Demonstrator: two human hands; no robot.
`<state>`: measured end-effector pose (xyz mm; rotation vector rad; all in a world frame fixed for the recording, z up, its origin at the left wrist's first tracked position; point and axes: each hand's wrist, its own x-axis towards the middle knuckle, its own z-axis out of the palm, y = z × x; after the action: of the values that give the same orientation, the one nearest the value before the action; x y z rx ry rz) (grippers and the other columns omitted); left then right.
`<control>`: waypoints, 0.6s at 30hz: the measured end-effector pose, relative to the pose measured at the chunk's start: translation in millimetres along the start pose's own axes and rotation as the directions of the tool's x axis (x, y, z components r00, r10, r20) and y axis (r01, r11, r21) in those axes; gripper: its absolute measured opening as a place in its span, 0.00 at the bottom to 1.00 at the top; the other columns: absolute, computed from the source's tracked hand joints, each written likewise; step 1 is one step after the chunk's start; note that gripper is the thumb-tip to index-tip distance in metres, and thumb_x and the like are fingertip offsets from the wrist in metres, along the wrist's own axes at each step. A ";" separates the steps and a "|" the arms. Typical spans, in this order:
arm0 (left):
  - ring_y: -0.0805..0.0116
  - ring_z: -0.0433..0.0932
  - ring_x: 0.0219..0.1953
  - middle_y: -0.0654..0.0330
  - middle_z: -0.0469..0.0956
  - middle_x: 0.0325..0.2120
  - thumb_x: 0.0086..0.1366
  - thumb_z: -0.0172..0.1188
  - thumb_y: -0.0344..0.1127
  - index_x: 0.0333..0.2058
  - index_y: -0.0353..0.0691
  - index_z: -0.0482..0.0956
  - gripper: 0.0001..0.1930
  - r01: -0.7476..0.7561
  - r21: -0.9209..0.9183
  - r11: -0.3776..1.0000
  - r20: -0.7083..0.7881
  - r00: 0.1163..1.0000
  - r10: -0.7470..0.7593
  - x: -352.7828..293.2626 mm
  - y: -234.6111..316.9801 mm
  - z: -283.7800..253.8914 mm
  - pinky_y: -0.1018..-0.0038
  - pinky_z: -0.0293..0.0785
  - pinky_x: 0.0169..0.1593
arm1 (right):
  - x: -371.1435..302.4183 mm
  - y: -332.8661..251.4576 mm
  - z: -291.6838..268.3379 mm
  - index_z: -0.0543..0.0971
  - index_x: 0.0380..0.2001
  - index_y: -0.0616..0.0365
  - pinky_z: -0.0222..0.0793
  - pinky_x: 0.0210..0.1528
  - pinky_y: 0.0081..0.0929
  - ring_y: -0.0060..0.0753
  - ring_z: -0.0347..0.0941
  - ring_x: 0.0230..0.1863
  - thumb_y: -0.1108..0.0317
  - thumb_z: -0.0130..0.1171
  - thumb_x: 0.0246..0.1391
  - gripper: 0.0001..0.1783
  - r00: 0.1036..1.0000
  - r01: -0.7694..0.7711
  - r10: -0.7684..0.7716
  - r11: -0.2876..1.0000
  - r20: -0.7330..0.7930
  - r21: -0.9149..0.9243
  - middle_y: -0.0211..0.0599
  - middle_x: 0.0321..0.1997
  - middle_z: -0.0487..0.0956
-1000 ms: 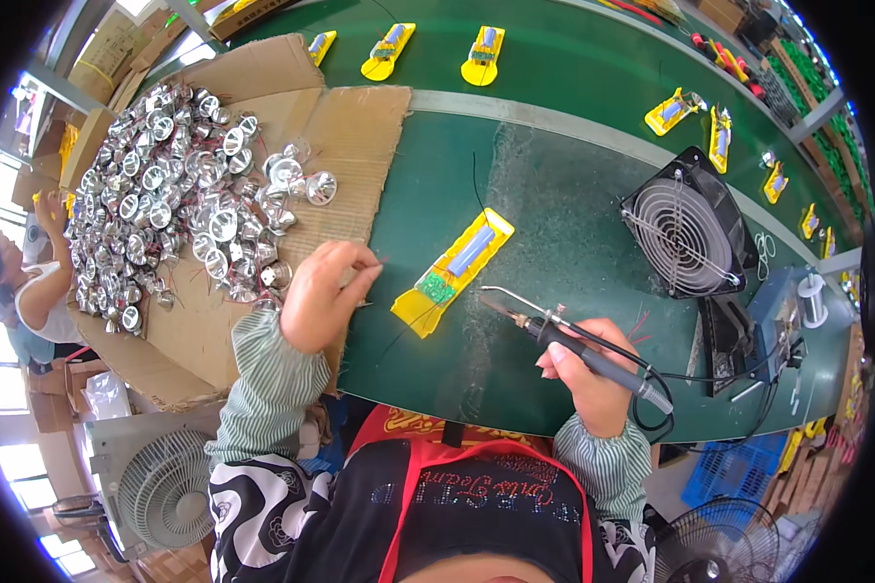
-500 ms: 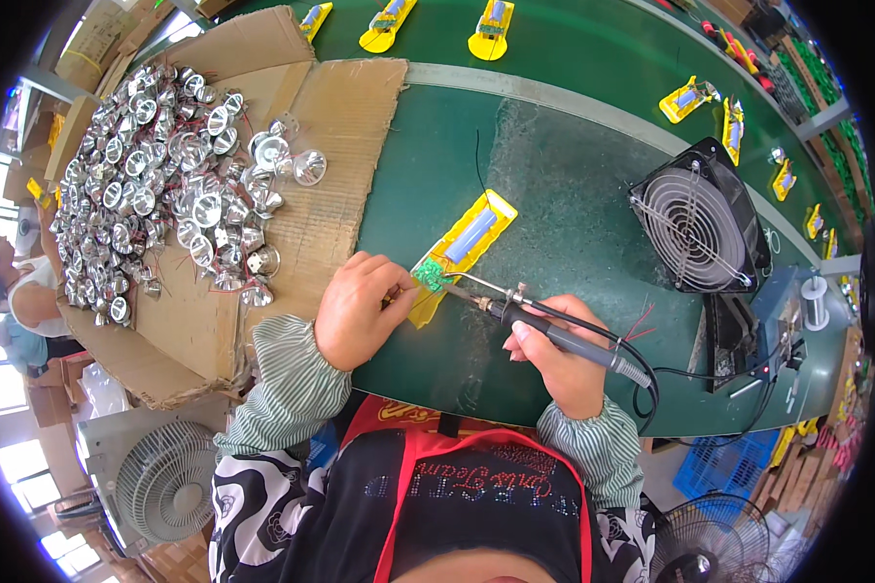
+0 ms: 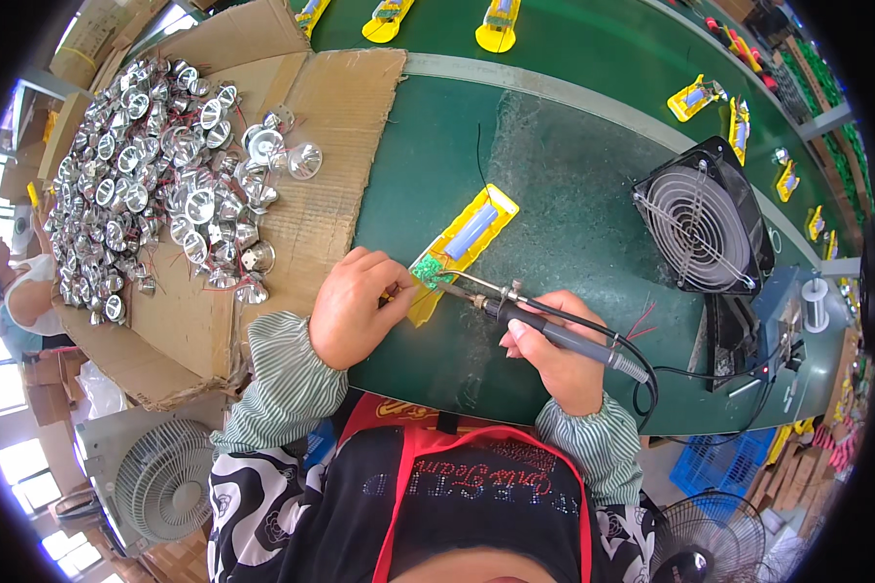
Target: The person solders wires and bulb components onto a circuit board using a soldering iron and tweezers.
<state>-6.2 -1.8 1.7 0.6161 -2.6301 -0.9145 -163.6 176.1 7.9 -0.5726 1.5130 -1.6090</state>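
A yellow plastic housing lies slantwise on the green bench in front of me. In it sit a blue cylindrical battery cell and a small green circuit board. A thin black wire rises from its far end. My left hand is closed in a pinch at the board's left side; what the fingertips hold is hidden. My right hand grips a soldering iron with a thin metal feed tube alongside. The iron's tip is at the board.
On the left, a cardboard box holds many silver reflector cups with red wires. A black fan and solder spool stand right. Yellow housings line the far green strip. A person is at far left.
The housings on the far strip have shifted slightly to the right. Both hands, the soldering iron and the near housing keep nearly the same positions; the view has tilted a little.
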 end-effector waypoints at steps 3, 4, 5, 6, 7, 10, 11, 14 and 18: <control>0.58 0.68 0.26 0.58 0.71 0.20 0.51 0.60 0.29 0.23 0.36 0.73 0.04 0.017 -0.012 1.000 0.002 1.000 -0.017 -0.5 -1.3 0.1 0.66 0.65 0.32 | 1.1 -0.9 0.6 0.72 0.31 0.68 0.73 0.27 0.19 0.23 0.76 0.25 0.79 0.58 0.46 0.08 1.000 0.006 -0.006 1.000 0.008 -0.015 0.40 0.25 0.78; 0.58 0.69 0.26 0.58 0.71 0.20 0.51 0.60 0.29 0.23 0.36 0.73 0.05 0.023 -0.009 1.000 0.007 1.000 -0.023 0.2 -0.7 0.1 0.66 0.65 0.32 | 0.4 -1.6 -0.6 0.72 0.31 0.68 0.73 0.27 0.19 0.23 0.76 0.25 0.78 0.58 0.46 0.08 1.000 0.018 -0.018 1.000 -0.014 0.002 0.40 0.25 0.78; 0.58 0.69 0.27 0.58 0.71 0.20 0.51 0.60 0.29 0.23 0.36 0.73 0.05 0.029 -0.006 1.000 0.010 1.000 -0.029 1.1 -0.4 0.5 0.66 0.65 0.32 | 0.4 -2.7 -2.1 0.72 0.31 0.68 0.73 0.27 0.19 0.22 0.76 0.25 0.78 0.59 0.46 0.08 0.999 0.031 -0.030 0.999 -0.036 0.018 0.40 0.25 0.78; 0.58 0.69 0.27 0.58 0.71 0.20 0.51 0.60 0.29 0.23 0.36 0.73 0.05 0.029 -0.006 1.000 0.009 1.000 -0.029 1.9 -0.7 1.2 0.66 0.65 0.32 | 0.8 -4.8 -4.5 0.72 0.31 0.68 0.73 0.27 0.19 0.22 0.76 0.25 0.78 0.59 0.46 0.08 0.999 0.032 -0.031 0.999 -0.035 0.017 0.40 0.25 0.78; 0.58 0.69 0.27 0.58 0.71 0.20 0.50 0.60 0.29 0.23 0.36 0.74 0.04 0.030 -0.006 1.000 0.020 0.999 -0.030 3.4 -1.5 1.6 0.67 0.65 0.33 | -0.3 -8.2 -6.7 0.72 0.31 0.69 0.73 0.27 0.20 0.23 0.76 0.25 0.78 0.59 0.46 0.08 0.997 0.041 -0.040 0.999 -0.063 0.008 0.40 0.25 0.79; 0.58 0.70 0.28 0.58 0.72 0.21 0.49 0.61 0.28 0.23 0.36 0.74 0.05 -0.008 -0.033 0.999 0.018 1.000 0.008 7.8 -1.0 1.7 0.67 0.66 0.33 | -9.0 -13.6 -12.9 0.73 0.33 0.69 0.73 0.28 0.19 0.23 0.76 0.26 0.78 0.59 0.46 0.09 0.990 0.095 -0.098 0.995 -0.103 -0.032 0.40 0.26 0.79; 0.58 0.70 0.29 0.57 0.72 0.21 0.49 0.61 0.28 0.23 0.36 0.74 0.05 -0.024 -0.052 0.998 -0.002 1.000 0.024 11.5 -0.9 5.4 0.66 0.66 0.33 | -9.6 -12.2 -19.9 0.74 0.33 0.69 0.73 0.29 0.19 0.23 0.76 0.27 0.78 0.59 0.46 0.10 0.986 0.131 -0.136 0.990 -0.092 -0.058 0.40 0.26 0.79; 0.56 0.68 0.26 0.56 0.69 0.19 0.48 0.61 0.28 0.21 0.36 0.72 0.05 0.004 0.044 0.999 -0.026 1.000 -0.002 4.2 -1.6 7.6 0.64 0.65 0.31 | -12.5 -12.1 -22.1 0.78 0.32 0.64 0.72 0.31 0.19 0.20 0.76 0.29 0.74 0.63 0.43 0.10 0.994 0.031 -0.029 0.999 -0.102 0.018 0.34 0.27 0.79; 0.56 0.68 0.25 0.55 0.69 0.18 0.47 0.61 0.25 0.20 0.36 0.71 0.06 -0.029 0.047 0.998 -0.057 0.998 0.032 -2.7 3.2 3.3 0.64 0.64 0.30 | -10.5 -4.8 -24.0 0.77 0.32 0.64 0.71 0.32 0.18 0.19 0.75 0.29 0.73 0.62 0.44 0.09 0.982 0.188 -0.188 0.972 0.013 -0.143 0.33 0.29 0.79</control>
<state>-6.1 3.5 0.8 0.6027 -2.6089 -0.8169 -178.2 198.3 10.6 -0.8168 1.6248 -1.6498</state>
